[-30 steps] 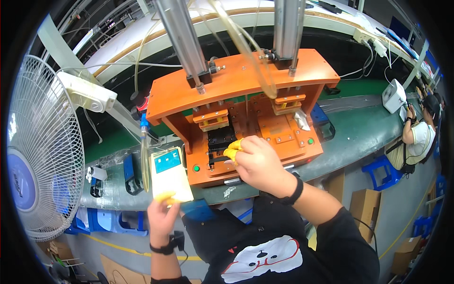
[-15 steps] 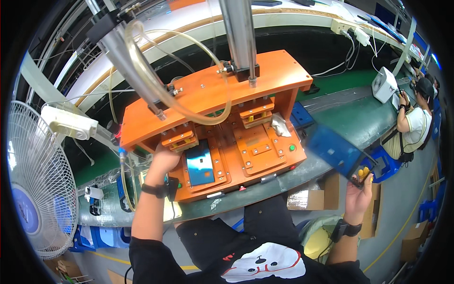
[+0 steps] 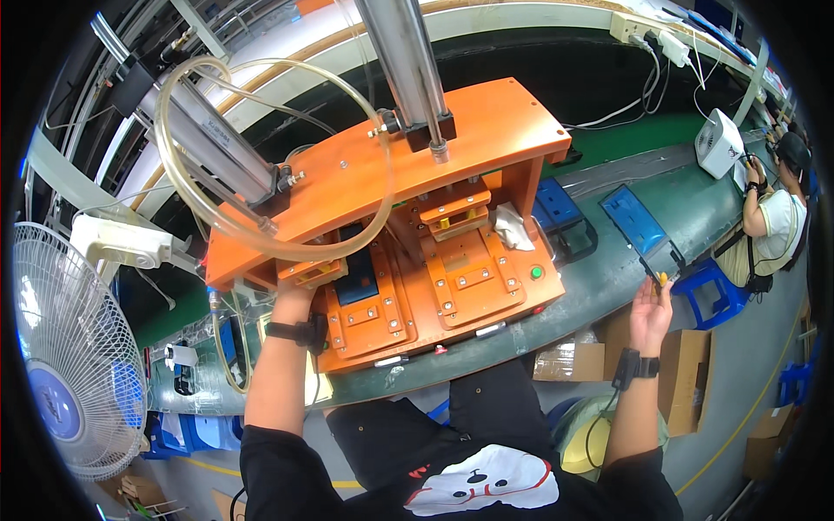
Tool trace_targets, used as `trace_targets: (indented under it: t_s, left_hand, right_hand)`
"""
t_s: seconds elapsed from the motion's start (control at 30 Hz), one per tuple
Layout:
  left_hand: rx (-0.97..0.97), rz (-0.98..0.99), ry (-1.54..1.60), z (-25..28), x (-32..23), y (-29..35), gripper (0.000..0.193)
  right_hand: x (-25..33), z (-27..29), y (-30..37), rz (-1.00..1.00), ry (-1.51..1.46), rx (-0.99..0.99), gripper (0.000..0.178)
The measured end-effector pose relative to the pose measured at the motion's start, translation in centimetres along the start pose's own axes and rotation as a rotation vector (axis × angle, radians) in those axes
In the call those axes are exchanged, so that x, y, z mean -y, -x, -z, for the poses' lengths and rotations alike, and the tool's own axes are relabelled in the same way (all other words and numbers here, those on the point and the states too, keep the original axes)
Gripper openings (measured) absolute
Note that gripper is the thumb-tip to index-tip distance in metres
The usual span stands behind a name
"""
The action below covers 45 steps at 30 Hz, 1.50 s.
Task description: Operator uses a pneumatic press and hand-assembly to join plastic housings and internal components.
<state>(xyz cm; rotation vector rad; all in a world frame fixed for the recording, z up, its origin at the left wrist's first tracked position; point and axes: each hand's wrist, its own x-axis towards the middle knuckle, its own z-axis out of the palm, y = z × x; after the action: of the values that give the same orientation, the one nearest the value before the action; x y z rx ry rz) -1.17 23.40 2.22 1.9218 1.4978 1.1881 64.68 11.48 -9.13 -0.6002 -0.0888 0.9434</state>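
Two bare hands work at an orange pneumatic press [image 3: 495, 108] standing on a green desk [image 3: 599, 286]. The left hand [image 3: 295, 293] reaches beneath the left press head [image 3: 320, 273]; its fingers are hidden there, and we cannot tell whether they are spread, pressed together or pinching anything. Just right of it, a dark blue panel [image 3: 357, 280] lies in the left fixture [image 3: 380, 328], its far part under the head.

The right hand [image 3: 649, 319] is held palm up at the desk's near edge, a yellow finger cover [image 3: 663, 279] on its fingertips. These fingers meet the near end of a blue-and-black case [image 3: 632, 219], which lies on the desk to the right of the press; we cannot tell whether they pinch it or merely touch it. A second blue-and-black case [image 3: 556, 205] lies between the first and the press.

The right fixture [image 3: 473, 271] has a crumpled white cloth [image 3: 512, 228] at its far right and a green button [image 3: 536, 273] to its right. Above, we note two metal cylinders [image 3: 398, 65] and a looped clear hose [image 3: 383, 195]. A fan [image 3: 78, 339] stands at left; at far right sits another person [image 3: 776, 213].
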Motion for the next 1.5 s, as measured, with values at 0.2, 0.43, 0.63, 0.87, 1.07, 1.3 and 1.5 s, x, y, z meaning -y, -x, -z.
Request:
trace_targets:
  t_s: [0.2, 0.43, 0.63, 0.87, 1.07, 1.3, 1.5]
  left_hand:
    - [0.034, -0.162, -0.753, -0.8, -1.9, -0.5, 0.036]
    - [0.031, -0.509, -1.525, 0.6, -2.4, 1.2, 0.035]
    - [-0.028, -0.782, -1.673, 0.7, -1.5, 0.2, 0.03]
    - [0.172, -0.286, -1.175, 0.2, -5.7, 1.7, 0.02]
    - [0.069, -0.001, -0.201, -0.6, -8.8, 7.8, 0.039]
    - [-0.005, -0.069, -0.012, -2.6, -8.2, 13.8, 0.049]
    - [-0.099, -0.122, -0.05, -2.8, -7.6, 14.4, 0.055]
  right_hand:
    - [-3.0, -0.4, -4.0, -0.019, 0.023, -0.129, 0.03]
    - [-6.7, -2.3, -5.0, -0.059, 0.051, -0.071, 0.027]
    - [-5.9, -3.4, -5.5, -0.104, 0.115, -0.13, 0.024]
    - [-5.7, -3.9, -6.1, -0.067, 0.056, -0.085, 0.024]
    - [-7.6, -5.1, -9.2, -0.241, 0.346, -0.031, 0.025]
    - [-3.9, -7.4, -8.3, -0.383, 1.086, 0.047, 0.033]
    - [-3.9, -8.0, -8.0, 0.317, 1.817, 0.118, 0.041]
